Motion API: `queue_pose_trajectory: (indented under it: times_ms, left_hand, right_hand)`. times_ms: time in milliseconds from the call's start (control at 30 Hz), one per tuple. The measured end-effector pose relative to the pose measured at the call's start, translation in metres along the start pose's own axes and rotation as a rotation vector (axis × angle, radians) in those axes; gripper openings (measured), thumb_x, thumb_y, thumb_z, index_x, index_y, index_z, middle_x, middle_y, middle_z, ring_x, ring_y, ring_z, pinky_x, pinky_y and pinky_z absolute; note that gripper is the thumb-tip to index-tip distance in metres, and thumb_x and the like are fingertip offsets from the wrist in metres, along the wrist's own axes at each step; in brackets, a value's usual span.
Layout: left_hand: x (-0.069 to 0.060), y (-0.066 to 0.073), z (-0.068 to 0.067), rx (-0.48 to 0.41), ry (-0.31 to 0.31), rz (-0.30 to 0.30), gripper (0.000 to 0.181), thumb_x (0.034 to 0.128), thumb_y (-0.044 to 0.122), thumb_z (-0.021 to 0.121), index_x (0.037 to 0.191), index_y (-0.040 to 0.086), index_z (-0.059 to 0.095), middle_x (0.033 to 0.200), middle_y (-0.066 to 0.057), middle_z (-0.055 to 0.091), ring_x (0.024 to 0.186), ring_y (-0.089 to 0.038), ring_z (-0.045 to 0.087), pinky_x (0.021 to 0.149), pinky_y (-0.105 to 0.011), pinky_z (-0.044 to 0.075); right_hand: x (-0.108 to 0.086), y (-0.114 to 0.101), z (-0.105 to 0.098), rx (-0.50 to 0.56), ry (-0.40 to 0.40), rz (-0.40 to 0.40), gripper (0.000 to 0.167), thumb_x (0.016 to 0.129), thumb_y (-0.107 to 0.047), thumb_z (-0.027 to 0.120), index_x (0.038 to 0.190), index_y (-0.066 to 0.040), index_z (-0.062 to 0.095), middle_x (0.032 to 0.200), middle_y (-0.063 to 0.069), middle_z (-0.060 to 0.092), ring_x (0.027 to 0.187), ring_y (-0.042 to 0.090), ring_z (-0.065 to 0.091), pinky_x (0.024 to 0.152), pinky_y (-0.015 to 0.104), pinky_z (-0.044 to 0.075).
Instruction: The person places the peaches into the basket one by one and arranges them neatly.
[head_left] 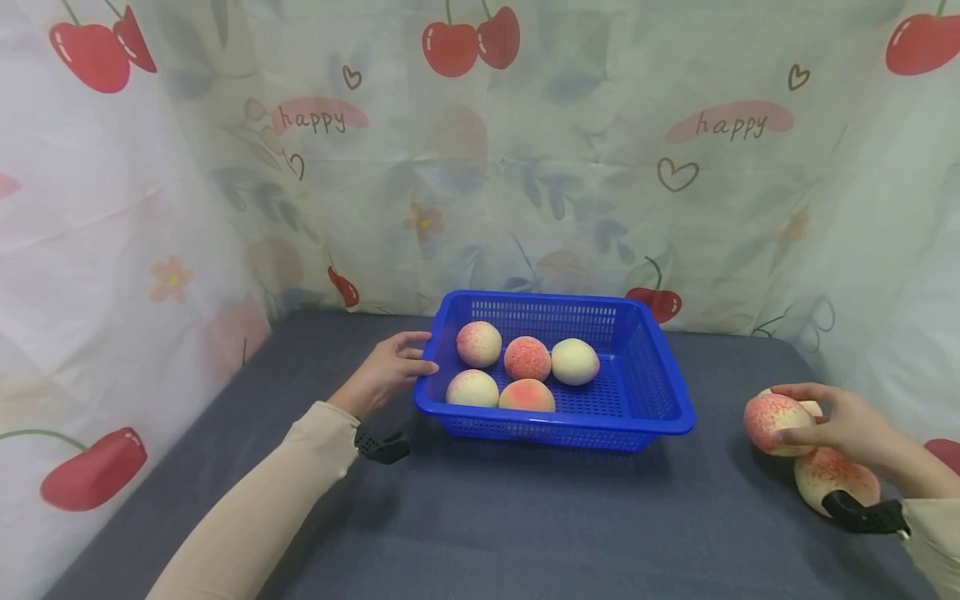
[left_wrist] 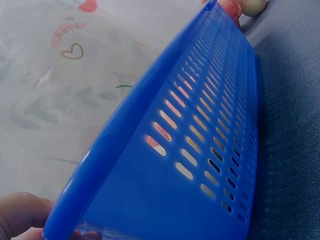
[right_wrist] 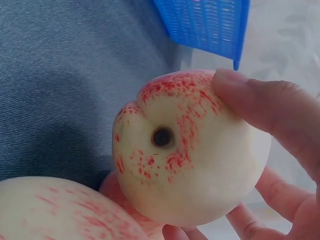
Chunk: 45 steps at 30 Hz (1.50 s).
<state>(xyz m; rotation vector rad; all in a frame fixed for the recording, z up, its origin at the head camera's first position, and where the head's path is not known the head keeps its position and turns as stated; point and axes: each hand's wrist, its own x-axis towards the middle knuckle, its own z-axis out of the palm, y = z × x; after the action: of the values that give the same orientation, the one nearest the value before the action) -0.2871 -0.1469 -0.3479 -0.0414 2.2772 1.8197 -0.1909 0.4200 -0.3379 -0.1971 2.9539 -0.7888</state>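
Peach [head_left: 775,427] in grasp of right hand [head_left: 847,423], apparently at pick-up step, likely calling for lift clear of two loose peaches [head_left: 834,477] beside those fingers; within pinch of left hand [head_left: 386,371], blue basket [head_left: 615,422] by its rim; past those fingertips, five basketed peaches [head_left: 527,359]; below both hands, dark cloth [head_left: 510,525]; farthest, printed curtain [head_left: 585,242].

Your 2 arms reach in from opposite sides, with the hands well apart. Your left arm [head_left: 262,508], sleeved to the wrist, slants forward and inward; your left hand [head_left: 388,367] points inward, thumb and fingers parted in a pinch. Your right arm [head_left: 932,533] enters at the lower right; your right hand [head_left: 847,425] grips, thumb and fingers curved.
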Motion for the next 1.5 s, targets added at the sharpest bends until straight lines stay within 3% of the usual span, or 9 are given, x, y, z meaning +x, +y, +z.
queue_pose_trajectory:
  times_ms: [400,600,700,833,967,1067,1200,1333,1500]
  left_hand:
    - [0.001,0.0,0.0,-0.002,-0.007,0.014,0.064,0.0885,0.003,0.067,0.145,0.012,0.039,0.136,-0.022,0.053,0.12,-0.036,0.057,0.102,-0.051,0.046]
    - [-0.001,0.0,0.0,-0.006,-0.008,0.011,0.064,0.0883,0.003,0.067,0.145,0.013,0.04,0.137,-0.022,0.052,0.12,-0.036,0.057,0.101,-0.051,0.046]
    - [-0.001,0.0,0.0,-0.01,-0.011,0.012,0.064,0.0885,0.003,0.067,0.145,0.012,0.039,0.138,-0.023,0.051,0.121,-0.036,0.057,0.102,-0.051,0.046]
    - [0.0,0.0,-0.001,-0.014,-0.015,0.011,0.064,0.0884,0.002,0.067,0.145,0.012,0.04,0.139,-0.023,0.05,0.122,-0.037,0.056,0.102,-0.051,0.045]
    - [0.001,0.0,-0.001,-0.008,-0.016,0.011,0.064,0.0886,0.003,0.067,0.145,0.012,0.039,0.139,-0.023,0.05,0.123,-0.037,0.055,0.103,-0.051,0.045]
    - [0.001,0.0,-0.001,-0.008,-0.018,0.013,0.064,0.0887,0.003,0.067,0.146,0.012,0.039,0.14,-0.023,0.05,0.123,-0.037,0.055,0.103,-0.051,0.045]
    - [0.0,0.0,-0.001,-0.013,-0.015,0.013,0.064,0.088,0.003,0.068,0.145,0.012,0.04,0.139,-0.023,0.051,0.122,-0.037,0.056,0.103,-0.051,0.045]
    - [0.0,0.001,-0.001,-0.012,-0.011,0.012,0.065,0.0876,0.003,0.068,0.145,0.012,0.04,0.139,-0.023,0.051,0.122,-0.036,0.056,0.103,-0.051,0.045]
    - [0.0,0.0,0.0,-0.011,-0.007,0.008,0.064,0.0879,0.003,0.068,0.145,0.012,0.04,0.139,-0.022,0.05,0.122,-0.036,0.056,0.102,-0.051,0.046]
  right_hand:
    - [0.002,-0.011,-0.007,0.093,0.025,0.024,0.078,0.087,-0.033,0.073,0.143,0.007,0.037,0.142,0.041,0.028,0.115,0.062,0.047,0.075,0.05,0.055]
    - [0.003,-0.024,-0.012,0.087,0.081,0.016,0.078,0.086,-0.037,0.072,0.145,-0.001,0.037,0.147,0.037,0.028,0.117,0.06,0.047,0.079,0.054,0.053]
    - [0.005,-0.03,-0.014,0.096,0.104,0.02,0.077,0.086,-0.039,0.072,0.145,-0.004,0.038,0.147,0.035,0.03,0.118,0.058,0.048,0.077,0.046,0.053]
    - [0.009,-0.037,-0.019,0.12,0.11,0.028,0.074,0.086,-0.04,0.072,0.146,-0.012,0.04,0.147,0.032,0.032,0.105,0.022,0.064,0.075,0.035,0.051]
    - [0.013,-0.045,-0.022,0.137,0.114,0.035,0.074,0.085,-0.042,0.072,0.146,-0.016,0.04,0.149,0.029,0.032,0.097,-0.008,0.052,0.078,0.037,0.051]
    - [0.015,-0.054,-0.022,0.162,0.118,0.037,0.075,0.086,-0.043,0.071,0.148,-0.018,0.038,0.152,0.026,0.029,0.111,0.016,0.06,0.084,0.044,0.049]
    - [0.018,-0.067,-0.023,0.195,0.118,0.029,0.075,0.087,-0.044,0.07,0.15,-0.022,0.035,0.154,0.023,0.028,0.127,0.047,0.044,0.086,0.048,0.047]
    - [0.023,-0.078,-0.023,0.217,0.13,0.009,0.075,0.087,-0.043,0.07,0.15,-0.022,0.035,0.151,0.022,0.033,0.127,0.047,0.044,0.087,0.043,0.048]
    - [0.033,-0.091,-0.021,0.286,0.13,-0.02,0.076,0.088,-0.04,0.07,0.151,-0.019,0.033,0.152,0.024,0.031,0.129,0.045,0.044,0.095,0.056,0.043]
